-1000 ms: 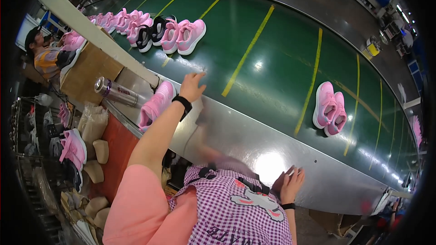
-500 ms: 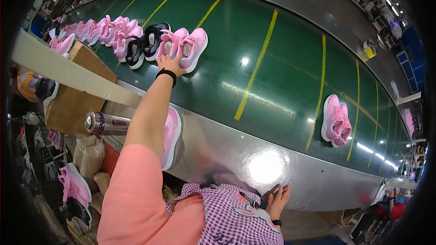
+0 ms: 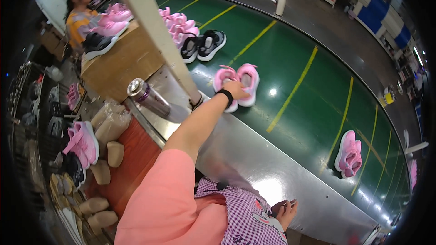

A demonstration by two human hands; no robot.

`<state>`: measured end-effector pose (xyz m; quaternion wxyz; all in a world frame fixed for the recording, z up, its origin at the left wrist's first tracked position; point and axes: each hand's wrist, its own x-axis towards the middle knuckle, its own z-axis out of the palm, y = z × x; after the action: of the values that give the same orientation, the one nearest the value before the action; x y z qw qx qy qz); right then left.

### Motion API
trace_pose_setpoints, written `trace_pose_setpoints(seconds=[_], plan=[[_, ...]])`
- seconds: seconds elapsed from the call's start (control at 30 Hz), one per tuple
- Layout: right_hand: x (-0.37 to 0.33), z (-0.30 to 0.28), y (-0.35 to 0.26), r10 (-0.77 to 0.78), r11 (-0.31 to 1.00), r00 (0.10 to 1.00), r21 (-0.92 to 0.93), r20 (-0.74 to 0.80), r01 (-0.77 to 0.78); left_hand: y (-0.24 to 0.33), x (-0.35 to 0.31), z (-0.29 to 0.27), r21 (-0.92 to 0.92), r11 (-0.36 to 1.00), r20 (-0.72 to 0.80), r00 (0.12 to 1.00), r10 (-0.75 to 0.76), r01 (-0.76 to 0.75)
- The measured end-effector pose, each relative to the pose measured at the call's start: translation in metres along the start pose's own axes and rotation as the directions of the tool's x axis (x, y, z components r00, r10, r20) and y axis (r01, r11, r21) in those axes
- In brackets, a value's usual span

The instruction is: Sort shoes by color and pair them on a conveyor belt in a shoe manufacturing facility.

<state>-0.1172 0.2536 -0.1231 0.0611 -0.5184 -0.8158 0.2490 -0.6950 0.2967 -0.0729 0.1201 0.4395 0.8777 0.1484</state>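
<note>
My left hand (image 3: 237, 90) is closed on a pair of pink sneakers at the near edge of the green conveyor belt. Its fingers reach over the inner sides of the left sneaker (image 3: 222, 78) and the right sneaker (image 3: 248, 81), whose openings face up. Part of the left sneaker is hidden behind the hand and wrist. Low in the view, my right hand (image 3: 285, 213) rests by the edge of the metal ledge (image 3: 240, 147), fingers apart and holding nothing.
Black sneakers (image 3: 211, 45) and several pink sneakers (image 3: 178, 25) stand farther left on the belt. Another pink pair (image 3: 349, 156) is at right. A post (image 3: 156, 31), a steel flask (image 3: 147, 96), a cardboard box (image 3: 122, 61) and shoe lasts (image 3: 109, 163) are at left; a person (image 3: 81, 18) is beyond.
My left hand has drawn the pink pair away from the black sneakers, toward the belt's near edge. My view has turned left. The right hand stays by the ledge.
</note>
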Motion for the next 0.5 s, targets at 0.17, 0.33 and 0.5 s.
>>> trace_pose_setpoints(seconds=[0.17,0.33,0.5], plan=[[0.014,-0.027,0.006,-0.091,0.99,0.994,0.1,-0.064,0.097,0.067,-0.101,0.03,-0.079,0.979,0.059,0.979,0.193,-0.188],[0.033,-0.035,0.012,-0.002,0.916,1.0,0.401,0.005,0.0,0.138,-0.199,0.057,-0.069,0.978,0.099,0.974,0.201,-0.195],[0.074,-0.055,-0.047,-0.229,0.887,0.968,0.432,0.102,0.164,0.178,-0.273,0.07,-0.187,0.961,0.198,0.95,0.24,-0.204]])
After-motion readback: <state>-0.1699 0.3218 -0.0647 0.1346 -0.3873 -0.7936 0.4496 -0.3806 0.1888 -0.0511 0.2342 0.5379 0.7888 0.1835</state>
